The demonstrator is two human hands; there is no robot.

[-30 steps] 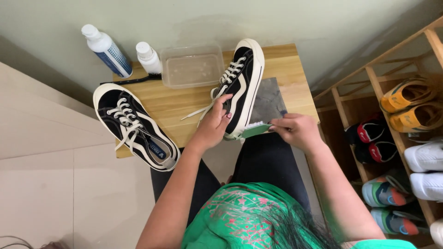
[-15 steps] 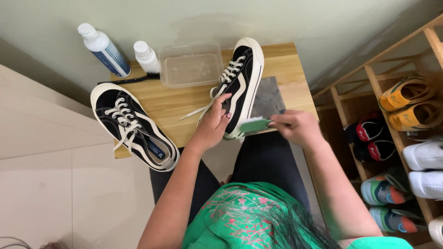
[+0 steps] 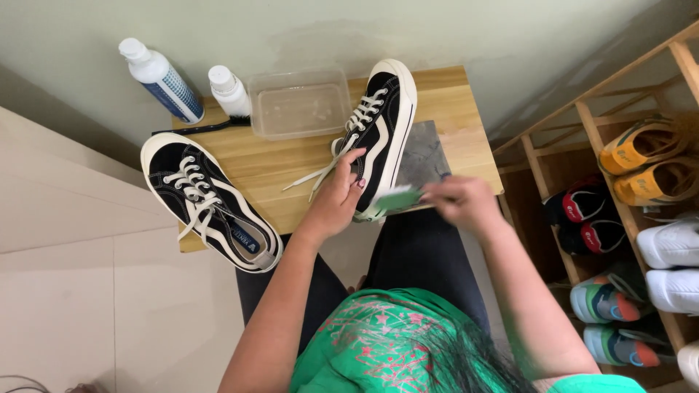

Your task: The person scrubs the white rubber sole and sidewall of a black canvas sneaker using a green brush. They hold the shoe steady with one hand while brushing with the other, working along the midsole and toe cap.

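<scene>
A: Pressing down on the shoe (image 3: 380, 131), is she?

B: Yes. The left hand (image 3: 336, 195) lies over its near half, fingers spread on the black canvas beside the laces, pinning it to the table (image 3: 284, 164). The shoe lies toe away from her, heel at the near edge, partly over a grey cloth (image 3: 424, 154).

A: And the other hand?

B: The right hand (image 3: 460, 201) has its fingers closed round a green brush (image 3: 395, 198), whose bristle end meets the white sole wall by the heel. The hand is a little blurred, so I can't make out each finger.

A: How would that shoe handle?

B: Light, I'd judge. Soft canvas upper that gives under the palm, with a stiffer rubber rim. Held flat from above it should stay put; the rim would likely turn slippery if wet. The loose lace (image 3: 309, 176) trails across the wood and could snag.

A: What else is there?

B: Its twin (image 3: 207, 200) lies at the table's left corner, overhanging the edge. At the back stand a clear tub (image 3: 300, 102), a small white bottle (image 3: 230, 91), a slim black brush (image 3: 196, 128), and a taller bottle (image 3: 162, 71) just off the table. A wooden rack (image 3: 582, 131) of shoes stands to her right.
</scene>
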